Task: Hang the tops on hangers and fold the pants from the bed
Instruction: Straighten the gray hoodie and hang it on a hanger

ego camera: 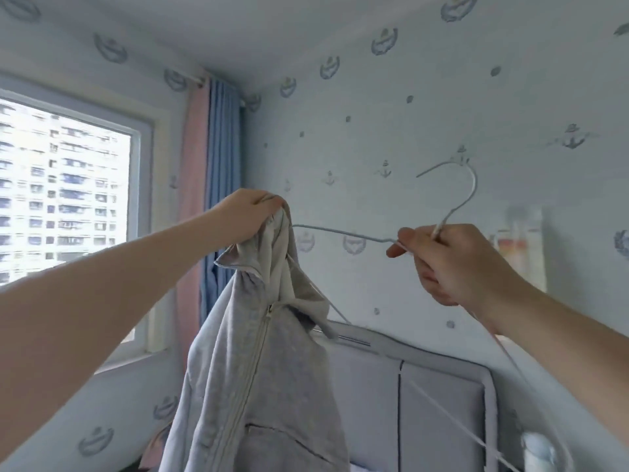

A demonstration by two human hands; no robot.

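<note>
Hoodie [258, 369], grey with a front zip, hangs down the lower centre of the frame, bunched at its top in the left hand [250, 216]. The left fingers [269, 202] are clenched around the gathered fabric at the hood end, and the rest of the garment drops below them. At centre right, the right hand [452, 264] grasps a pale wire hanger [343, 232] at its neck, the right fingers [408, 238] curled round the wire, the hook rising above them. One hanger arm runs left and disappears behind the hoodie's top, just beside the left hand. Behind, a grey padded headboard [442, 403] fills the lower right. Farther back are an anchor-patterned wall [374, 114], pink and blue curtains [223, 165], and a window [61, 192] at left.
</note>
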